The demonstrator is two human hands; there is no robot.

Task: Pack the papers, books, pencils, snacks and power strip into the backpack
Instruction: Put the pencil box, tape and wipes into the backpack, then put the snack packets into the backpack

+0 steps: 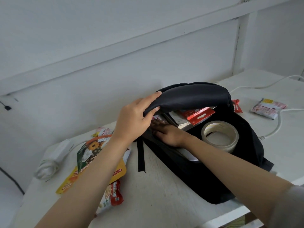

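Left hand (136, 119) is gripping the backpack (194, 94) flap open, right hand (166, 134) is reaching inside flat-fingered, settling stuff; snacks (88, 153) probably going next.

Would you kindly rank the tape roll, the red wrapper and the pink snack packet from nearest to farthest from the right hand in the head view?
1. Tape roll, lying on the backpack just right of the right hand.
2. Red wrapper, behind the backpack's right edge.
3. Pink snack packet, far right on the table.
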